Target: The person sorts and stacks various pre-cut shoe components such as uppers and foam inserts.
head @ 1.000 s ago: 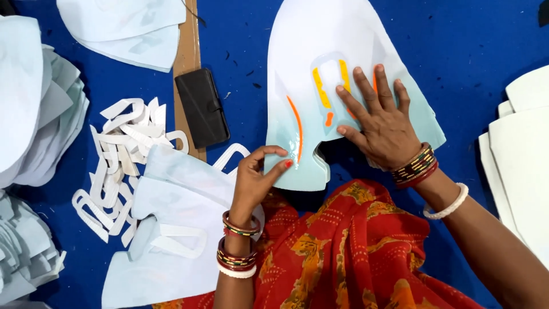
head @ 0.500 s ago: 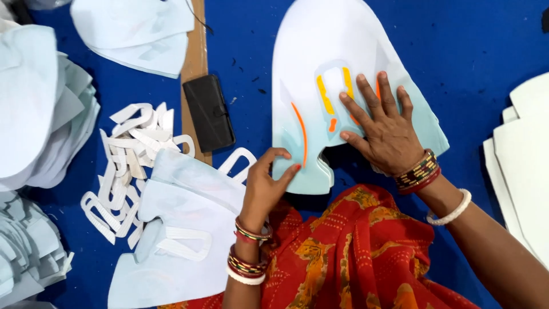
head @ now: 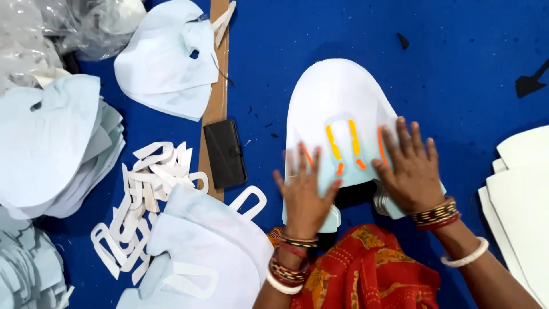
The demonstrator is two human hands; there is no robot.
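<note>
A stack of pale blue-white shoe-upper cut-outs (head: 337, 97) with orange and yellow stripes lies on the blue surface in front of me. My left hand (head: 304, 191) lies flat on its lower left part, fingers spread. On the lower right part rests my right hand (head: 410, 170), also flat with fingers apart. Both wrists wear bangles. Neither hand grips anything.
A black wallet-like case (head: 225, 153) lies beside a brown strip (head: 215, 97). Left of it sit a heap of white loop-shaped offcuts (head: 143, 194) and piles of pale cut-outs (head: 54, 143), (head: 200, 252), (head: 163, 63). White sheets (head: 523, 194) lie at the right edge. Red patterned cloth (head: 366, 274) covers my lap.
My left hand has moved from the stack's lower edge up onto its face and opened flat. The view has shifted, so the stack sits lower in the frame.
</note>
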